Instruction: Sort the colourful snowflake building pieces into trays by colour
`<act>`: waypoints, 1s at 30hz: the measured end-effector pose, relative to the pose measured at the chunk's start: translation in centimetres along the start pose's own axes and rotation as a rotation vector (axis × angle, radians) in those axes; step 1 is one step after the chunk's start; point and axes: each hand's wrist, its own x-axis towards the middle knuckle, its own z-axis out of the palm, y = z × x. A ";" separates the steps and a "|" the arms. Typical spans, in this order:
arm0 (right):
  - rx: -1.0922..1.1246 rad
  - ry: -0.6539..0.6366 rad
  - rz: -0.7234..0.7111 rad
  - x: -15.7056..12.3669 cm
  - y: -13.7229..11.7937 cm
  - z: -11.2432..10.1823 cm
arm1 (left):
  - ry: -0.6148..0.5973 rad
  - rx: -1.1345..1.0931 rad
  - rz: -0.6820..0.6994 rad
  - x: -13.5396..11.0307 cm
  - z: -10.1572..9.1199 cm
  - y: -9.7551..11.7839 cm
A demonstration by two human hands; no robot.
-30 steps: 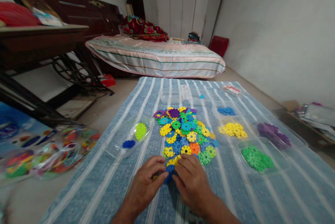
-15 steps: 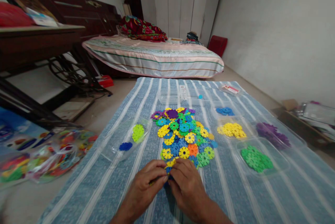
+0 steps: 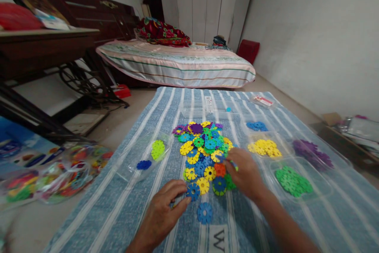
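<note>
A heap of flat, notched plastic discs [image 3: 207, 146] in yellow, blue, green, purple and orange lies on a blue striped blanket [image 3: 266, 221]. My left hand [image 3: 164, 211] rests at the heap's near edge, fingers curled together. Its fingertips are by a blue disc [image 3: 193, 191], and a small yellowish bit shows under them. My right hand [image 3: 244, 172] reaches into the right side of the heap, fingers pinched on a disc there. Another blue disc [image 3: 205, 212] lies alone between my hands.
Clear trays to the right hold sorted discs: green [image 3: 291, 182], yellow [image 3: 264, 147], purple [image 3: 310, 152], blue [image 3: 256, 125]. A left tray holds lime discs [image 3: 158, 149] and dark blue ones [image 3: 144, 164]. A bag of toys [image 3: 59, 174] lies far left; a bed [image 3: 177, 63] stands beyond.
My hands were pressed together over blue and yellow discs at the heap's near edge. They have parted; my right hand moved up and right into the heap, leaving discs lying loose.
</note>
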 end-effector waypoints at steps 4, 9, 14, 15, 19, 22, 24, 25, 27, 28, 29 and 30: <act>-0.306 0.095 0.152 3.9 7.4 -2.8 | -0.018 0.077 0.039 0.0 0.4 -0.1; -0.310 0.177 0.243 4.1 8.3 -3.3 | -0.031 0.127 0.036 -0.3 0.8 0.1; 0.138 -0.021 0.092 -0.8 0.8 -0.2 | -0.068 0.171 0.000 -0.4 1.0 0.3; 0.197 -0.056 0.082 -1.7 -0.6 0.4 | -0.066 0.178 -0.002 -0.4 1.0 0.4; 0.286 -0.201 -0.005 -3.9 -4.9 1.9 | -0.048 0.178 0.004 -0.1 1.0 0.6; 0.253 -0.303 -0.036 -4.0 -6.7 2.4 | -0.042 0.161 0.003 0.0 1.1 0.7; 0.206 -0.356 -0.004 -3.8 -7.5 2.7 | -0.040 0.156 -0.007 0.0 1.1 0.7; 0.185 -0.375 0.014 -3.8 -7.8 2.8 | -0.044 0.155 -0.014 0.0 1.1 0.7; 0.163 -0.392 0.029 -3.7 -8.0 3.1 | -0.057 0.148 -0.029 0.0 1.1 0.7; 0.163 -0.390 0.026 -3.7 -8.1 3.1 | -0.064 0.140 -0.035 0.0 1.1 0.7; 0.167 -0.386 0.023 -3.8 -8.1 3.2 | -0.068 0.130 -0.041 0.0 1.0 0.6; 0.177 -0.378 0.023 -3.8 -8.1 3.3 | -0.069 0.121 -0.046 0.0 1.0 0.6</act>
